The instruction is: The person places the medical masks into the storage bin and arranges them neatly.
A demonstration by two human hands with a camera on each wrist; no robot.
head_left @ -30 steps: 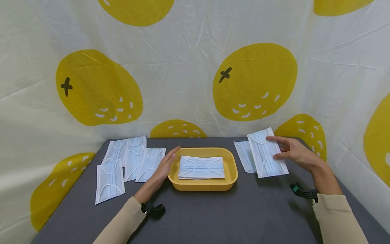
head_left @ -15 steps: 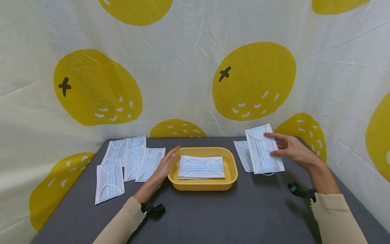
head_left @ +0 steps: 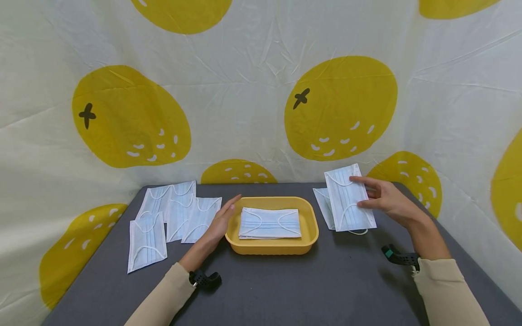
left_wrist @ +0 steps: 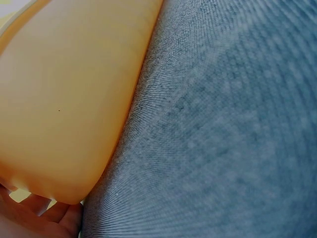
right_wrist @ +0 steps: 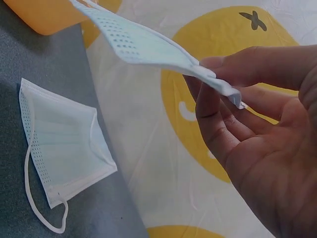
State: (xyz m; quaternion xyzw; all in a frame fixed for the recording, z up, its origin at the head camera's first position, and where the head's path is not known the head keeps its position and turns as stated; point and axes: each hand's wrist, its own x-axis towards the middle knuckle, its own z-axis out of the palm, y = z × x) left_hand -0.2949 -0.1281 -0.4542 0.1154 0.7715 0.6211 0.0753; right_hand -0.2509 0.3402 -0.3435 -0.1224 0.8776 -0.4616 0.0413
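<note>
1. Head view. The right hand point(head_left: 387, 199) pinches a pale-blue mask point(head_left: 346, 199) over a second mask point(head_left: 324, 206) on the table point(head_left: 285, 290). The left hand point(head_left: 218, 225), fingers straight, lies along a yellow tray point(head_left: 269, 249) containing stacked masks point(head_left: 261, 225); loose masks point(head_left: 147, 246) lie to its left. The tray's rim could catch a lowered mask edge.
2. Left wrist view. Fingers at the tray's end; pressure there could shift it.
3. Right wrist view. Narrow grip on one edge: the mask could droop or slip. The second mask's ear loop point(right_wrist: 58, 230) could snag.
</note>
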